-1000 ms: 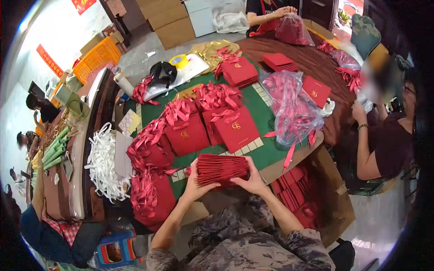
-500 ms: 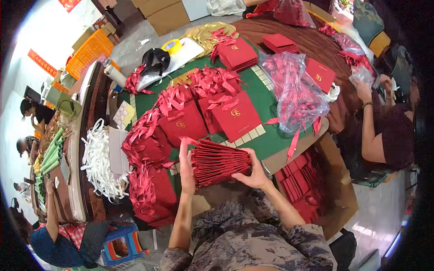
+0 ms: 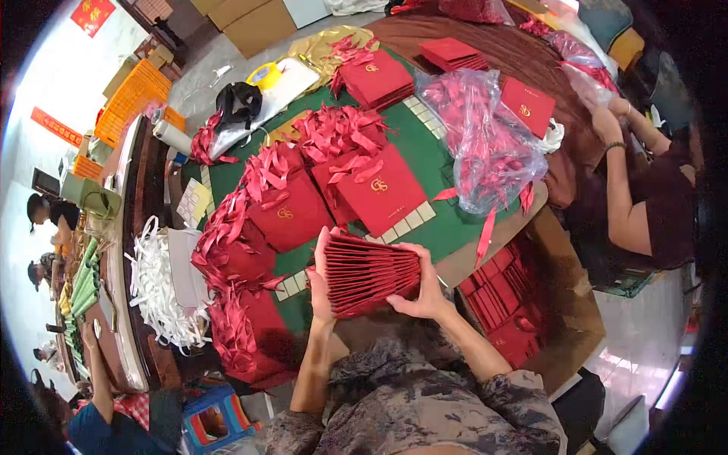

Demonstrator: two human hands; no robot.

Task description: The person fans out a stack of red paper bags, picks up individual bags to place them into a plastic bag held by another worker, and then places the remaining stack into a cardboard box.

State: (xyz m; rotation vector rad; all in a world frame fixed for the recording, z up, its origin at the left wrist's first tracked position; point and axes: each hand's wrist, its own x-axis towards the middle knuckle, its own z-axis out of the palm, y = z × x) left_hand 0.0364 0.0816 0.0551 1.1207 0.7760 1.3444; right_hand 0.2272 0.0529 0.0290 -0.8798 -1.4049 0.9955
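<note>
Between my two hands I hold a fanned stack of red paper gift bags [image 3: 370, 277], their folded edges facing up at me. My left hand [image 3: 321, 282] presses flat along the stack's left side, fingers pointing away from me. On the right side, my right hand [image 3: 422, 288] grips the narrower end with the thumb in front. Just beyond lie piles of red bags with gold lettering [image 3: 381, 191], several topped with loose red ribbons [image 3: 345, 129]. More ribboned bags [image 3: 254, 326] sit to the left of my hands.
The table has a green top [image 3: 303, 262] with pale tiles along it. A clear plastic bag of red ribbon [image 3: 485, 144] lies to the right. Below it stands a cardboard box [image 3: 565, 296] of red bags. White ribbon [image 3: 163, 280] is heaped at left. A co-worker's arm [image 3: 626, 197] is at right.
My left hand has closed in along the stack's side, and the stack stands a little more upright. The view has shifted slightly, and the co-worker at right has moved their hands.
</note>
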